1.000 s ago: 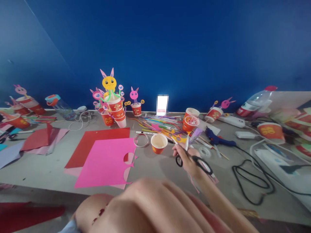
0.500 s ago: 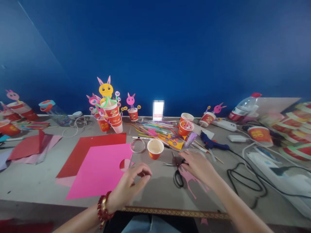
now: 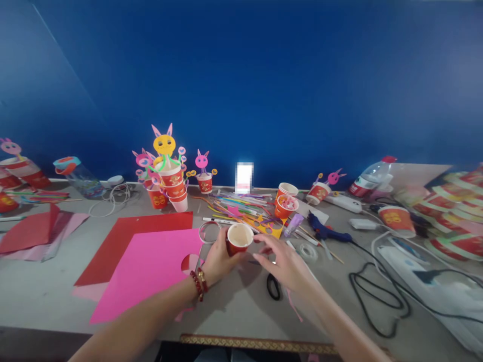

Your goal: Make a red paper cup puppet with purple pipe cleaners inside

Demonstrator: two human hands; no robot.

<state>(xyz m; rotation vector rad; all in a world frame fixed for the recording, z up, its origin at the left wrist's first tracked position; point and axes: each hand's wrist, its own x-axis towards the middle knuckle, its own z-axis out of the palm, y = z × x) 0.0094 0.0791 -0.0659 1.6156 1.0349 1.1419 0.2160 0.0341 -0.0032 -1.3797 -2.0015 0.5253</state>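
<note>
My left hand [image 3: 221, 259] is wrapped round the left side of a red paper cup [image 3: 240, 246], which stands upright with its pale inside facing me. Fingers parted and slightly bent, my right hand [image 3: 283, 259] is just right of the cup; whether its fingertips touch the rim I cannot tell. Black-handled scissors [image 3: 273, 287] lie below that hand, partly hidden by it, beside a pink paper scrap [image 3: 294, 305]. Left of the cup are a clear ring-shaped roll [image 3: 210, 232] and a bright pink sheet [image 3: 151, 271] with a round hole, overlapping a red sheet [image 3: 109, 246].
Behind the cup lie many coloured pipe cleaners [image 3: 241, 201]. Stacked cups with rabbit figures [image 3: 165, 146] stand back left. To the right are a blue glue gun [image 3: 328, 231], its black cord [image 3: 373, 286], a tape roll [image 3: 308, 252], a power strip [image 3: 415, 281] and a bottle [image 3: 372, 178].
My left hand has moved up and right and taken hold of the paper cup. My right hand has come off the scissors and shifted left towards the cup.
</note>
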